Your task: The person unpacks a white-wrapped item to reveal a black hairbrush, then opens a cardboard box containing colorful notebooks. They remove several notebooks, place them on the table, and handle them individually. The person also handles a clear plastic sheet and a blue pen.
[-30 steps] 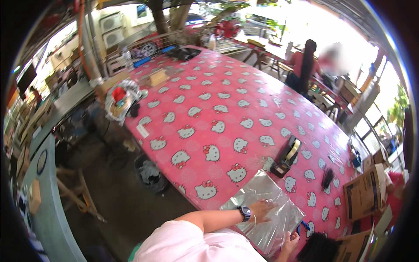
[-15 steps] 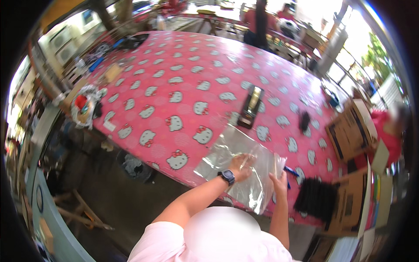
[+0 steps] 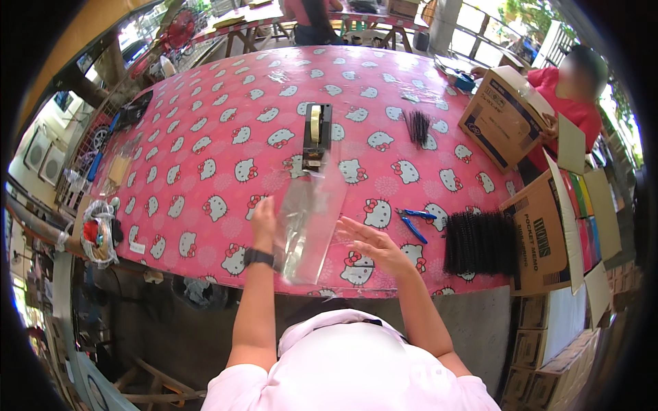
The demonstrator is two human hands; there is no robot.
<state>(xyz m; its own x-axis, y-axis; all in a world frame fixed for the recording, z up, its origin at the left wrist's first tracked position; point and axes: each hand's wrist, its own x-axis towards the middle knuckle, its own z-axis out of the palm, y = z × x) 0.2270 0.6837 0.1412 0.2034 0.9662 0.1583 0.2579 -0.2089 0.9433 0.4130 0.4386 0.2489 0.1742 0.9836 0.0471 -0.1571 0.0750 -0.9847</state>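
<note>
A clear plastic bag [image 3: 312,229] stands creased near the table's front edge, narrow and partly blurred. At its left side, my left hand [image 3: 264,222], with a dark watch on the wrist, has its fingers closed on the edge. My right hand [image 3: 375,246] is just right of the bag, fingers stretched out and nothing in them. Beyond the bag sits a black tape dispenser [image 3: 317,137] with a yellowish roll. Blue-handled pliers [image 3: 415,222] lie to the right of my right hand.
A stack of black spiral coils [image 3: 480,243] is beside an open cardboard box [image 3: 541,229] at right. Farther back lie thin black strands [image 3: 417,129]. Another person reaches into a second box [image 3: 500,118]. The pink patterned table [image 3: 212,236] has a filled basket [image 3: 99,233] at its left edge.
The view has turned to the right. The bag is now narrower and raised in shape. My left hand moved from on top of it to its left edge; my right hand let go and opened.
</note>
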